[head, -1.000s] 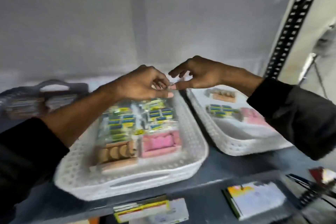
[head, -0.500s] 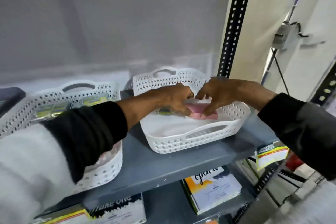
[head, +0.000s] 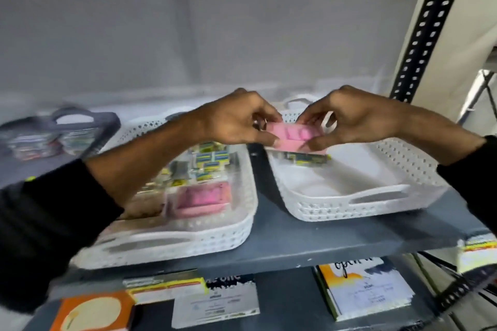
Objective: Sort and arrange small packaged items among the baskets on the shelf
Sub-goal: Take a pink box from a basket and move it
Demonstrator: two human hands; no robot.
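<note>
My left hand [head: 236, 121] and my right hand [head: 352, 121] both pinch a pink packaged item [head: 291, 136], held above the back left corner of the right white basket [head: 376, 196]. A blue and yellow packet [head: 309, 158] hangs or lies just under it in that basket. The left white basket [head: 215, 236] holds several blue and yellow packets [head: 209, 161] and a pink pack [head: 201, 196] near its front. My left forearm crosses over that basket.
A dark grey basket [head: 70, 121] with packets stands at the far left of the grey shelf [head: 282, 244]. A black perforated upright [head: 425, 29] rises at the right. Booklets [head: 363, 290] and price labels [head: 164, 287] sit below the shelf edge.
Both hands have lifted the pink item out of the right basket, from low inside it to above its back left corner. The camera view has swung left.
</note>
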